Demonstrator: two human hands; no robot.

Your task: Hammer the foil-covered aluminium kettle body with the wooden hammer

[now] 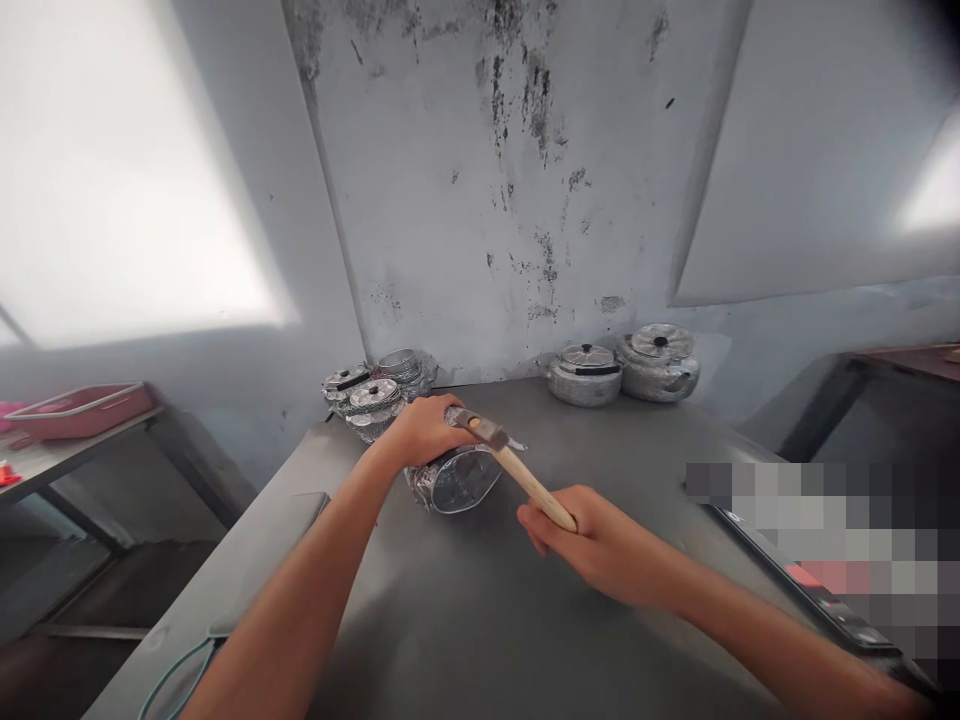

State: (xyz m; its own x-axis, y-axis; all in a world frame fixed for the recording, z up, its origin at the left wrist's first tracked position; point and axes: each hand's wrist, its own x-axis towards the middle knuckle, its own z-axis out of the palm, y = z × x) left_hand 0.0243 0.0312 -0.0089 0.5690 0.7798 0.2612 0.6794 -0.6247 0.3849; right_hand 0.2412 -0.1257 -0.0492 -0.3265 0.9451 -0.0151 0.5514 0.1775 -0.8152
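My left hand (426, 425) is closed over the top of a silvery metal pot (465, 482), which lies tipped on its side on the grey table. The pot's round opening faces me, and a pale spout-like piece sticks out at its right. In my right hand (581, 540) is a hammer (525, 475), its light wooden handle gripped near the end. The hammer's dark metal head is in front of the pot's upper rim, close to my left fingers; whether it touches the metal I cannot tell.
Several lidded metal pots (375, 395) are grouped at the table's back left. A lidded pot (585, 378) and a larger lidded one (660, 365) stand at the back right. A pink basket (90, 410) sits on a side table. A teal cord (176, 675) hangs near the left edge.
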